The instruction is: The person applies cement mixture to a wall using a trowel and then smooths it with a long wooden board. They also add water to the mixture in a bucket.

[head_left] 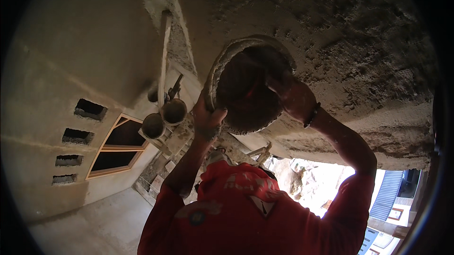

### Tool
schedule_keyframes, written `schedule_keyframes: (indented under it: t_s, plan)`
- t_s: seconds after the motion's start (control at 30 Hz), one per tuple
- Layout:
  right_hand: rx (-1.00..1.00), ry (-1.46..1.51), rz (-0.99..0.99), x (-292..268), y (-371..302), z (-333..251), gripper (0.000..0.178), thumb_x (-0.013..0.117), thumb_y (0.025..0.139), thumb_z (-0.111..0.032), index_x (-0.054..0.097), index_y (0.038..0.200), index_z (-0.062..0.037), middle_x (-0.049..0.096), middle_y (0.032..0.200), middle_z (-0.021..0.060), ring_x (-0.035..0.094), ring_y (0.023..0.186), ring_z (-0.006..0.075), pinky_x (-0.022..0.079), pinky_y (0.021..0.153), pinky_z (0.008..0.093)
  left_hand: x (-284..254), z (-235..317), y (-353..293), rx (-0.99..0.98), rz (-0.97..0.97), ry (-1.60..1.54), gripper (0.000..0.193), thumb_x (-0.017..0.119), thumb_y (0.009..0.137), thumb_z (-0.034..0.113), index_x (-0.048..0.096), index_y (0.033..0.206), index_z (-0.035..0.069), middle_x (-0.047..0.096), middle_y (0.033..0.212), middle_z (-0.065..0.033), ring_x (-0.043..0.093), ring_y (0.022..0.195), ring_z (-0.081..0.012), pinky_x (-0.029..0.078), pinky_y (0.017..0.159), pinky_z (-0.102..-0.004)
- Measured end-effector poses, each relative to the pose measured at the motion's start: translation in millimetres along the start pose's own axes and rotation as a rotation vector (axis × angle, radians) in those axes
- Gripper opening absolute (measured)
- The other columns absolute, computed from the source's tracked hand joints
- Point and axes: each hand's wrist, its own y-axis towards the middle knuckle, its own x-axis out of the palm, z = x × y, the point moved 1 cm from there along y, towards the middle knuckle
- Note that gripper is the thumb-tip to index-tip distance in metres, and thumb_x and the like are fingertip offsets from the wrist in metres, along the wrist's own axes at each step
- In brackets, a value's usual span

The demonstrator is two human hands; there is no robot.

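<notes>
A round, mortar-crusted bucket (pixel 215 79) is held up before me, its dark mouth turned toward view. My left hand (pixel 208 118) is closed on its lower left rim, thumb lying over the edge. At the right side of the rim, my right hand (pixel 297 98) is bent over the edge and appears to grip it. Shadow hides some of its fingertips. What lies deep inside the bucket is too dark to make out. Both forearms are raised, in red sleeves (pixel 352 198), and a dark band (pixel 312 114) circles the right wrist.
Rough, wet-looking plaster (pixel 373 61) covers the surface at upper right. Two more buckets (pixel 153 126) (pixel 174 111) stand left of mine, beside a long wooden board (pixel 164 56). A wooden-framed window (pixel 118 147) and several rectangular holes (pixel 90 109) are in the left wall. Bright daylight enters at lower right.
</notes>
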Motion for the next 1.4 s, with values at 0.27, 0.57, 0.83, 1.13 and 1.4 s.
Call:
schedule_keyframes:
  t_s: [0.27,0.57,0.83,1.13,1.4]
  plan:
    - [-0.009,-0.229,-0.193,-22.8,0.1,-2.2,0.038,0.046,0.085,-0.020,0.051,0.122,-0.0175,0.051,0.108,0.0182,0.055,0.083,0.0301,0.048,0.070,0.0401,-8.6,0.3,18.5,-0.099,-0.015,0.199,0.072,0.056,0.067,0.006,0.036,0.136,0.001,0.054,0.122,-0.0140,0.052,0.111,-0.0202,0.040,0.093,-0.0303]
    - [0.349,-0.144,-0.217,11.0,-10.1,-33.8,0.050,0.052,0.080,-0.017,0.045,0.129,-0.0133,0.054,0.104,0.0154,0.054,0.085,0.0288,0.050,0.066,0.0386,8.9,-11.3,19.9,-0.072,-0.006,-0.054,0.059,0.057,0.064,0.007,0.048,0.122,-0.001,0.058,0.106,-0.0093,0.055,0.090,-0.0170,0.045,0.080,-0.0294]
    - [0.189,-0.429,-0.133,-24.4,-1.9,-39.6,0.035,0.047,0.082,-0.009,0.052,0.117,-0.0115,0.053,0.103,0.0163,0.054,0.085,0.0288,0.047,0.066,0.0373,3.0,-36.9,1.8,0.221,0.062,0.453,0.080,0.059,0.065,0.012,0.030,0.138,0.001,0.032,0.141,-0.0255,0.039,0.127,-0.0355,0.041,0.098,-0.0357]
    - [0.089,-0.381,-0.201,18.5,11.9,-76.7,0.036,0.049,0.079,-0.009,0.051,0.116,-0.0087,0.049,0.088,0.0113,0.050,0.075,0.0241,0.044,0.061,0.0364,-1.1,-24.6,-9.3,0.265,0.158,0.210,0.074,0.057,0.065,0.010,0.038,0.136,0.002,0.027,0.144,-0.0243,0.028,0.134,-0.0356,0.030,0.106,-0.0365]
    - [0.126,-0.394,0.002,-71.7,55.8,-44.9,0.044,0.047,0.079,-0.007,0.048,0.123,-0.0088,0.050,0.087,0.0130,0.051,0.075,0.0245,0.044,0.062,0.0373,-19.2,-6.7,4.0,0.397,0.154,0.398,0.072,0.055,0.066,0.000,0.038,0.136,0.002,0.024,0.146,-0.0241,0.032,0.132,-0.0339,0.033,0.104,-0.0362]
